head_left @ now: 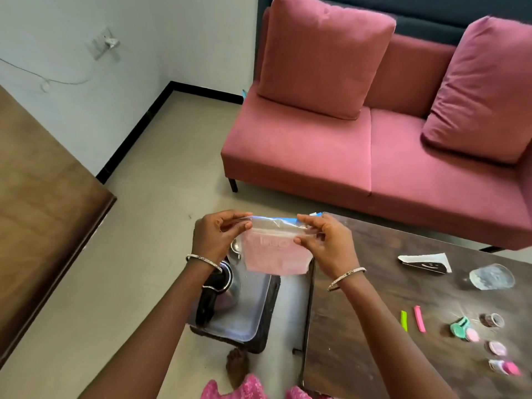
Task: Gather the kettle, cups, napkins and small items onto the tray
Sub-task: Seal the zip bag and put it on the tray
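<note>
At lower centre the tray (253, 309) sits left of the table (359, 283), with the kettle (218, 292) in its left part and a bag (276, 254) above it. On the table the napkin (423, 262) lies uppermost, what seems a cup (491, 276) just right of it, and small items (472, 332) below. The sofa (345, 156) stands behind, upper right.

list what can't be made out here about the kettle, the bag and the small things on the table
- Bag, pinched by the left hand and right hand: head view, print on its pink contents is blurred.
- Kettle: the left wrist and the bag cover part of it; spout unclear.
- Small things by the right edge: blurred, kind unclear.
- Table: cut off by the right and bottom edges.
</note>
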